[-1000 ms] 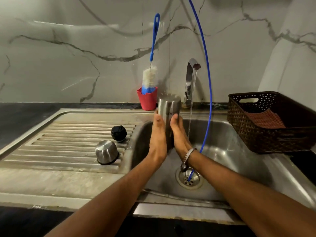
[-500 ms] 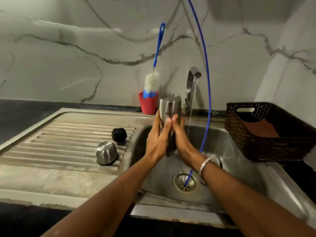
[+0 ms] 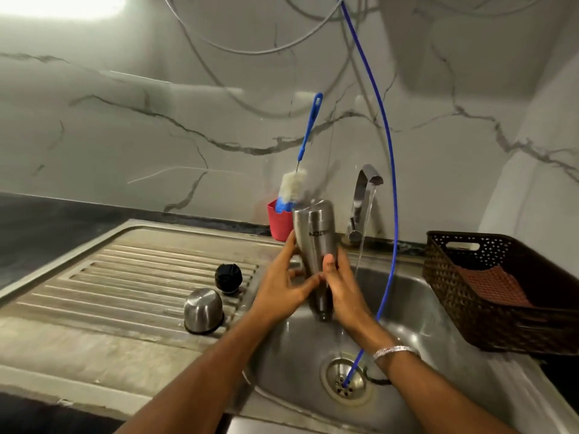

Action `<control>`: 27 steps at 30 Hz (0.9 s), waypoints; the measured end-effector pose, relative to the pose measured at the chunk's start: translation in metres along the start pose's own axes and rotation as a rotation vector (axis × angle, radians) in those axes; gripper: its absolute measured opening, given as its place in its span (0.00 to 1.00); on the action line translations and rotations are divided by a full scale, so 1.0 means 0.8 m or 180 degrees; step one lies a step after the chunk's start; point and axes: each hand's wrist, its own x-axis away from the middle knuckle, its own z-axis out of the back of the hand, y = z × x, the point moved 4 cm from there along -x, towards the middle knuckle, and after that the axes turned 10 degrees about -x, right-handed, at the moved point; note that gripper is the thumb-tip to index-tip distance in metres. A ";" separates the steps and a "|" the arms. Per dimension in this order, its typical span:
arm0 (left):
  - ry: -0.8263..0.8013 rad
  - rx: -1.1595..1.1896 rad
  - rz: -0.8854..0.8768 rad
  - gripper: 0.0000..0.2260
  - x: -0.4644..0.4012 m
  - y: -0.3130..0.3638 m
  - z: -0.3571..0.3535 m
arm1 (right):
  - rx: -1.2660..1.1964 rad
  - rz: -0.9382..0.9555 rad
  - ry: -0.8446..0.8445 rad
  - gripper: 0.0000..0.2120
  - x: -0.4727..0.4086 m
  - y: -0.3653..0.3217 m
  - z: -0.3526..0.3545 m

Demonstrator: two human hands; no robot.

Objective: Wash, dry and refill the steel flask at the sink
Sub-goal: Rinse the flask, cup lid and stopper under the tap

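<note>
The steel flask (image 3: 316, 236) is upside down above the sink basin (image 3: 423, 308), base up and narrow neck pointing down. It is slightly blurred. My left hand (image 3: 282, 283) grips its left side, thumb across the front. My right hand (image 3: 341, 286) grips the right side lower down, near the neck. The tap (image 3: 365, 195) just right of the flask runs a thin stream into the basin. The flask's steel cup lid (image 3: 203, 310) and black stopper (image 3: 228, 278) sit on the ribbed drainboard to the left.
A bottle brush (image 3: 293, 189) stands in a red cup (image 3: 279, 223) behind the flask. A blue hose (image 3: 388, 183) hangs down into the drain (image 3: 344, 379). A dark woven basket (image 3: 501, 292) holding an orange cloth (image 3: 492, 286) sits on the right.
My hands went from flat palms pressed on either side of the flask to curled grips around it. The flask's top has tilted left, away from the stream. The view has tilted upward.
</note>
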 end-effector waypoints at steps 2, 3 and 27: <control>-0.0024 -0.0209 -0.0135 0.42 0.000 0.003 -0.002 | 0.0042 0.0326 0.0041 0.19 -0.002 0.004 -0.004; -0.0046 -0.0245 -0.0055 0.41 -0.001 -0.002 -0.005 | 0.0083 0.0261 0.0065 0.19 -0.007 0.014 -0.005; 0.0599 -0.0563 -0.0608 0.33 0.009 0.040 -0.017 | 0.0321 0.0408 0.0578 0.36 0.003 -0.013 0.003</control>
